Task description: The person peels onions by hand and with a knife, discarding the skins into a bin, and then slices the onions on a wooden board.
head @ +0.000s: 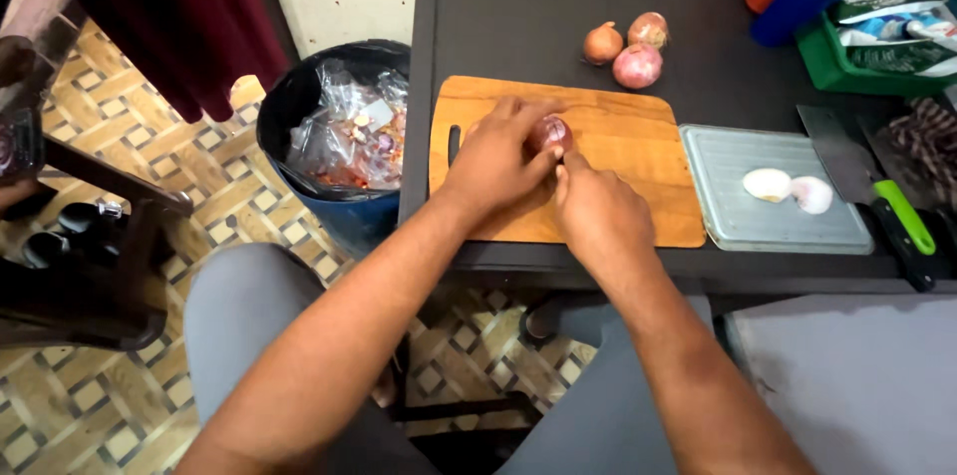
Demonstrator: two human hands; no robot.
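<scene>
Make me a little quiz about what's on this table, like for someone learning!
1. True or false: the onion in both hands sits over the wooden board.
2. How many whole onions lie on the table behind the board?
3. What is on the grey tray? A) peeled onion pieces B) a knife C) a bag

Key:
1. True; the left hand and right hand both touch it.
2. Three.
3. A; peeled pieces. The knife lies beside the tray.
</scene>
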